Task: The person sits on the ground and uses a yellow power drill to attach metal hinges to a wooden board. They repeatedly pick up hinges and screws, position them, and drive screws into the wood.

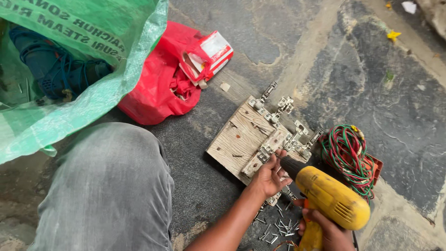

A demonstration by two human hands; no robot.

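My right hand (327, 227) grips the handle of a yellow electric drill (332, 195), whose black chuck points up-left at a metal hinge. My left hand (269, 175) rests on a small wooden strip (265, 153) and steadies a hinge (265, 151) by the drill's tip. The strip lies on a weathered wooden board (239, 137) on the stone floor. Several metal cabinet hinges (278, 109) lie along the board's far edge.
Loose screws (278, 227) are scattered on the floor near my hands. A coil of red and green wire (347, 155) lies right of the board. A red bag (158, 83), a red-and-white carton (206, 56) and a green sack (69, 69) holding a blue tool sit at upper left. My knee (107, 186) is at lower left.
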